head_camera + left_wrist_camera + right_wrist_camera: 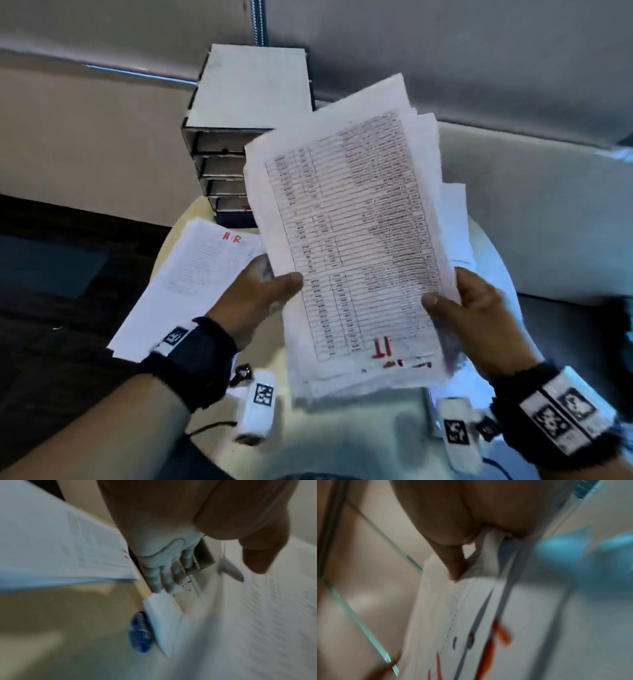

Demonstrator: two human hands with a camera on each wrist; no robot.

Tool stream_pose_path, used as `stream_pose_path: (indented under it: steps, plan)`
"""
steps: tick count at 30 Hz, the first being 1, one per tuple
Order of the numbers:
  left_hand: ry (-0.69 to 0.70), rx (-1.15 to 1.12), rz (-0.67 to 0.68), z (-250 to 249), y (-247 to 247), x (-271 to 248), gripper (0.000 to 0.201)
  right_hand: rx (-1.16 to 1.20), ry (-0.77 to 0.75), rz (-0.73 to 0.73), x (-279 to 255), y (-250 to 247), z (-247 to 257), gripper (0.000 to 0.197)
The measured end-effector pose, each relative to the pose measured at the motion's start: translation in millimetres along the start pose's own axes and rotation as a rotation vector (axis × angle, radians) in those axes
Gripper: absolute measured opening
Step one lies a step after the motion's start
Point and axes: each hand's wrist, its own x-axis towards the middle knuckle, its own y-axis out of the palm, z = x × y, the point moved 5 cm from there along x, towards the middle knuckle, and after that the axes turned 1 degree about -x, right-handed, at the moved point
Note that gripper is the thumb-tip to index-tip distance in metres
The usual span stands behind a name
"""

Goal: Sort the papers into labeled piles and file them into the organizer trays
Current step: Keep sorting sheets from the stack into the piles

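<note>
I hold a loose stack of printed table sheets (356, 240) up over the round table, its top sheet marked "IT" in red near the bottom. My left hand (263, 291) grips the stack's left edge, thumb on top. My right hand (469, 308) grips the right edge, thumb pressed on the front; the right wrist view shows that stack (471, 601) pinched under the thumb. A second pile (191, 277) marked "HR" in red lies flat on the table at the left, seen blurred as the HR pile (60, 545). The grey organizer (246, 137) with several stacked trays stands behind.
The round cream table (274, 370) carries everything. More white sheets (455, 219) lie under the raised stack at the right. A grey sofa (534, 205) runs behind and to the right. A blue sticker (140, 632) shows on the tabletop. Dark floor lies at the left.
</note>
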Motion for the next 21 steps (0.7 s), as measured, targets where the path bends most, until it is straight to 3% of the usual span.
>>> stream_pose_path:
  steps: [4, 6, 8, 11, 15, 17, 21]
  plan:
    - [0.276, -0.029, -0.051, -42, 12, 16, 0.025, 0.040, -0.052, -0.070, 3, 17, 6, 0.021]
    - [0.352, 0.078, -0.134, -48, 13, 16, 0.022, 0.010, -0.004, -0.270, 3, 18, 3, 0.039]
    - [0.423, 0.150, -0.173, -48, 19, 8, 0.025, 0.035, 0.065, -0.372, -1, 25, -2, 0.047]
    - [0.445, 0.195, -0.181, -34, 20, -4, 0.042, 0.053, 0.120, -0.312, -11, 41, -12, 0.043]
    - [0.367, 0.394, -0.218, 3, -6, -4, 0.084, 0.113, -0.057, -0.282, -22, 42, -22, 0.033]
    - [0.321, 0.343, -0.194, 10, -4, -6, 0.086, 0.168, -0.053, -0.244, -25, 46, -27, 0.019]
    - [0.349, 0.319, -0.138, -5, 18, -2, 0.069, 0.264, -0.030, -0.295, -19, 51, -20, 0.022]
